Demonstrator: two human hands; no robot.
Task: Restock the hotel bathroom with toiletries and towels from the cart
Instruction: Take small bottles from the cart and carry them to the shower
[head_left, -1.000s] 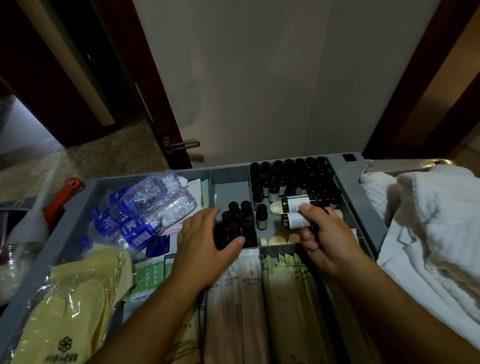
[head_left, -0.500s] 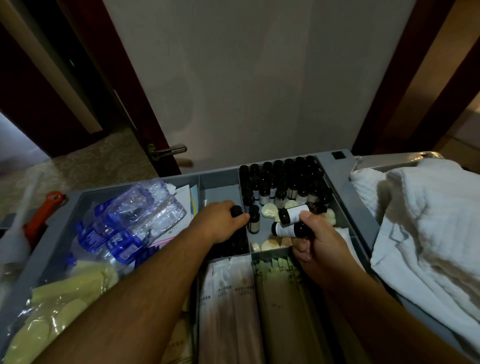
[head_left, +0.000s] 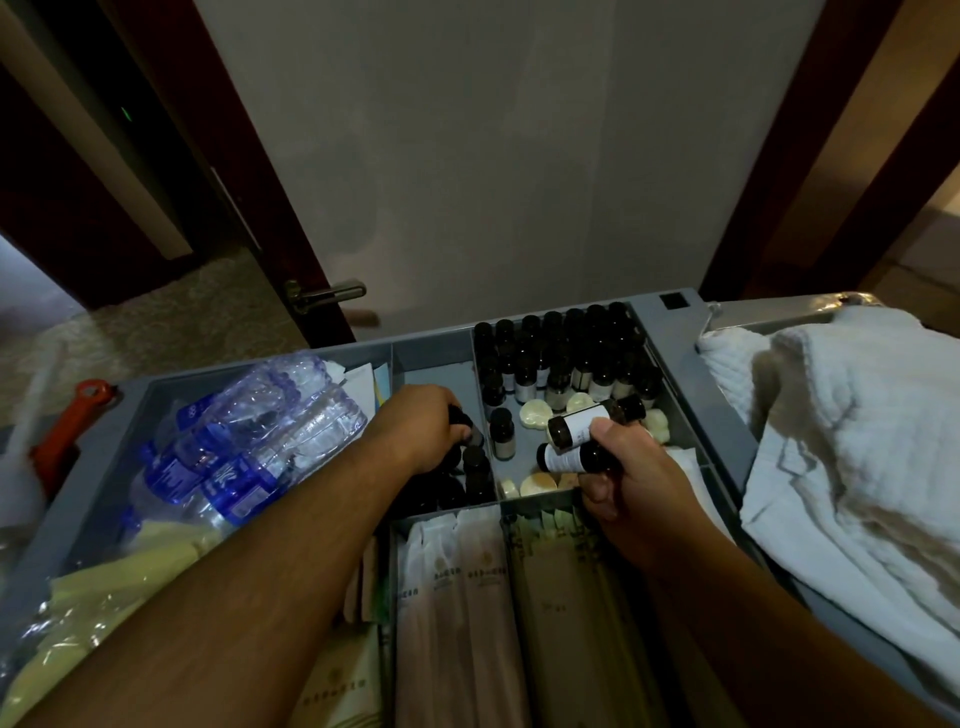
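The grey cart tray (head_left: 696, 415) holds divided compartments. Many small dark toiletry bottles (head_left: 566, 358) stand in the back right compartment, with round pale soaps (head_left: 535, 413) below them. My right hand (head_left: 628, 478) grips two dark bottles with white labels (head_left: 582, 439) lying sideways above that compartment. My left hand (head_left: 421, 436) reaches into the middle compartment and curls its fingers round a dark bottle (head_left: 465, 423) among several others. White towels (head_left: 852, 431) are piled on the cart's right side.
Shrink-wrapped water bottles (head_left: 249, 436) fill the left compartment, with yellow packets (head_left: 88, 613) nearer me. Long wrapped amenity sachets (head_left: 467, 597) lie in the front compartments. A dark door with a lever handle (head_left: 327, 293) stands behind the cart, and a red tool (head_left: 67, 431) hangs at the left.
My left hand went from flat over the middle bottles to curled round one. My right hand lifted its two bottles slightly. The view shifted right and down.
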